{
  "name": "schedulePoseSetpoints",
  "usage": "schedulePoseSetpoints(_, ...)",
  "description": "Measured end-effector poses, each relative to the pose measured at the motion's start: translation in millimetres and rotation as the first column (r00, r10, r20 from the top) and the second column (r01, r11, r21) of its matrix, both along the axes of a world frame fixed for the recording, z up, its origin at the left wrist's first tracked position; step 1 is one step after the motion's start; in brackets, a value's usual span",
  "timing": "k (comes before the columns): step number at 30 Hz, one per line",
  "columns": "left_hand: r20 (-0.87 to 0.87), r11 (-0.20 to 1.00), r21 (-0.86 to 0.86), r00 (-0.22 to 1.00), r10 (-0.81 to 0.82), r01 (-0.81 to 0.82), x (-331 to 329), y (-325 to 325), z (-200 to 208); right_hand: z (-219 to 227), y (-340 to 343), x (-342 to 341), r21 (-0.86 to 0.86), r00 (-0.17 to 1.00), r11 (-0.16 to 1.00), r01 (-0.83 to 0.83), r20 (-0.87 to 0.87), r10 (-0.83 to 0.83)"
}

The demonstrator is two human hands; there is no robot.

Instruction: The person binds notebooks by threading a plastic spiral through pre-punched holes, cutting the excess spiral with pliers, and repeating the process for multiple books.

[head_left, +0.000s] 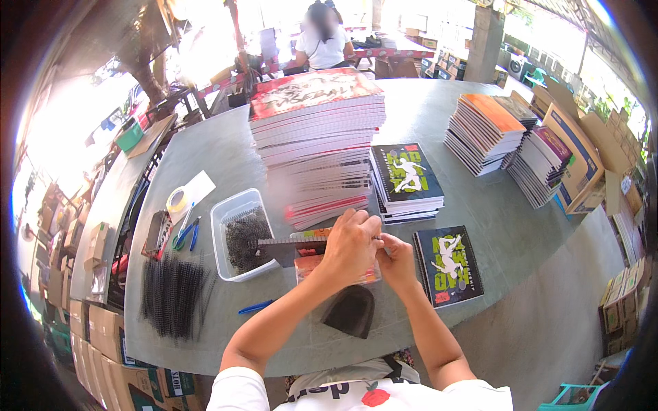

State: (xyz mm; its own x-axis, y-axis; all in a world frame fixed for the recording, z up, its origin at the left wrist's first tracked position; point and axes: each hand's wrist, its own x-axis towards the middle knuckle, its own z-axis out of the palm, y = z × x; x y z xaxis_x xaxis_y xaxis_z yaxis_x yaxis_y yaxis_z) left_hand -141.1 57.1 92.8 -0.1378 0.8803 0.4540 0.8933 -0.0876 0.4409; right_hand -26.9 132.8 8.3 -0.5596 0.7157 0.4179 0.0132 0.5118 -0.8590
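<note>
My left hand [351, 245] is closed over a notebook [295, 242], held with its punched spine edge up and pointing left. At the right end of that edge, my right hand [397, 260] pinches with thumb and fingers; what lies between them is too small to tell. Under my hands lies an orange-red notebook [310, 267], partly covered by them. A clear plastic tub [218, 233] of small black coil pieces stands left of the notebook. Near my right wrist rests a dark spiral notebook [449, 266] with a white figure on its cover. A dark rounded pad [351, 312] sits below my hands.
A tall notebook stack [315, 130] rises just beyond my hands, with a lower stack [408, 179] beside it. Black binding coils [175, 298], blue-handled pliers [194, 234], a tape roll [178, 200] and a blue pen [256, 306] lie left. More stacks [483, 133] stand far right.
</note>
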Motion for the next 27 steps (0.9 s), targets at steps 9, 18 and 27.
schedulePoseSetpoints(9,-0.19,0.871,-0.441,0.971,0.146,-0.218,-84.3,-165.0,-61.3,78.0,-2.3,-8.7,0.518,0.991,0.851,0.09,0.041,-0.129)
schedulePoseSetpoints(18,-0.107,0.754,-0.507,0.898,0.426,-0.418,-104.8,-205.2,-100.4,101.5,-60.0,-121.9,0.462,0.857,0.743,-0.485,0.42,0.298)
schedulePoseSetpoints(27,0.792,0.944,-0.321,0.525,0.311,-0.076,-101.6,-159.3,-40.2,102.4,-63.2,-136.5,0.106,0.763,0.795,-0.597,0.38,0.523)
